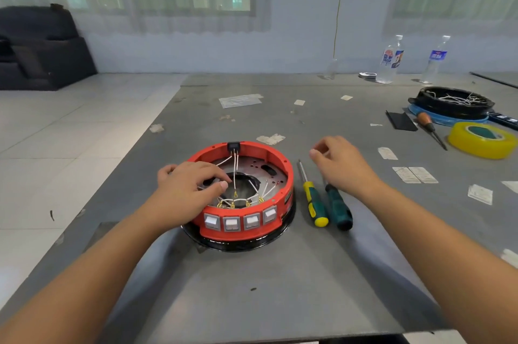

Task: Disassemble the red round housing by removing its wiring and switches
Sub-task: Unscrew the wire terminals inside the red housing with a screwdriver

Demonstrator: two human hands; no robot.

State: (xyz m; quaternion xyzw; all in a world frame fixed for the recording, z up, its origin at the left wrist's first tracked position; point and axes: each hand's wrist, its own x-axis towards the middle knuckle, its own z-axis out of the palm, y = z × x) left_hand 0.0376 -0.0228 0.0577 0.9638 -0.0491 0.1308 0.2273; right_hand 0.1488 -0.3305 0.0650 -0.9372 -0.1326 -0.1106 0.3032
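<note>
The red round housing sits on a black base ring in the middle of the grey table. Several white rocker switches line its near wall and a black switch sits in its far wall. White wires with brass terminals run across the metal plate inside. My left hand rests over the housing's left rim, fingers curled down among the wires; whether it pinches one is unclear. My right hand hovers to the right of the housing, fingers loosely curled, holding nothing.
Two screwdrivers, one yellow-green and one dark green, lie right of the housing. At the far right are a yellow tape roll, an orange-handled tool, a black tray of wires and two bottles. The table's left edge drops to tiled floor.
</note>
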